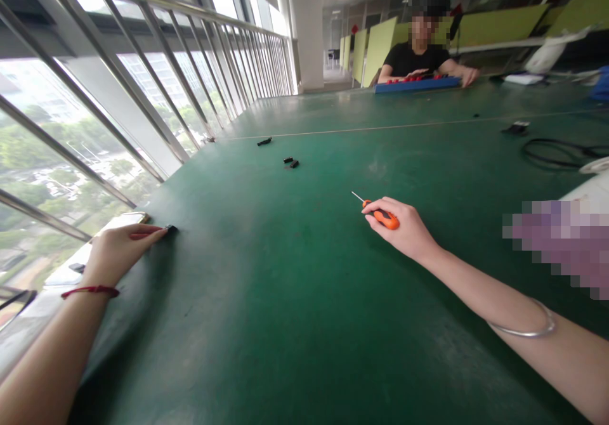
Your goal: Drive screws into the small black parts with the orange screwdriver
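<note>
A broad lane of green desk [266,298] runs forward between the left hand [115,244] and the right hand [401,222], whose orange screwdriver [389,221] juts into it. Low black pieces [294,164] interrupt that lane farther up. The metal railing [190,10] closes off the left; a black cable [587,152] crowds the right, and a blue tray [419,84] bars part of the far end.

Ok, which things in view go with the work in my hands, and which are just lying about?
Likely part of it:
orange screwdriver, in your right hand
small dark piece, in your left hand
perhaps the black pieces mid-table

Seemingly lying about, or someone else's:
black cable, at right
dark item beyond it
blue tray by the other person
</note>
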The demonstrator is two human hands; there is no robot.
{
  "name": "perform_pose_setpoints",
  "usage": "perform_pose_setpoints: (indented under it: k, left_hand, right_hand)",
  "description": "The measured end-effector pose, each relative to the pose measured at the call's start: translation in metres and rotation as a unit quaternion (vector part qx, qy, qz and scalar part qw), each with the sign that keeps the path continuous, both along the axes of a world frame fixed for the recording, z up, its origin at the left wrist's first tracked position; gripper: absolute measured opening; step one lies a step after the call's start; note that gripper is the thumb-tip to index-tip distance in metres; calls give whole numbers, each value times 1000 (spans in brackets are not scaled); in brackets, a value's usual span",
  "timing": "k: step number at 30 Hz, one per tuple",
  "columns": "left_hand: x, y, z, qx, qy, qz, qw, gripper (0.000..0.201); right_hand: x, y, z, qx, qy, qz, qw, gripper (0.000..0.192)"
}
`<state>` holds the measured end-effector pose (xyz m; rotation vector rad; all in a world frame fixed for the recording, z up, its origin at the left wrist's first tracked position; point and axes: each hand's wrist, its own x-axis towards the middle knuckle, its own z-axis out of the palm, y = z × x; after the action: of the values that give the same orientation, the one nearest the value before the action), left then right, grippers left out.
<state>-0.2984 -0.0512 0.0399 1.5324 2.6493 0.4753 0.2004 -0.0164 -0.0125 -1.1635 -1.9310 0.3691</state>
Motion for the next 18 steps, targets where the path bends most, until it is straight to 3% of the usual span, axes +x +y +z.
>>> perform_pose_setpoints:
  k: [14,18]
  left_hand:
    - [-1,-4,-1,12,2,-30,999,34]
    - [18,0,0,65,20,-40,997,34]
  right_hand:
    - [-1,0,0,6,-3,2,1000,10]
    - [-1,-1,1,10,3,-1,1000,9]
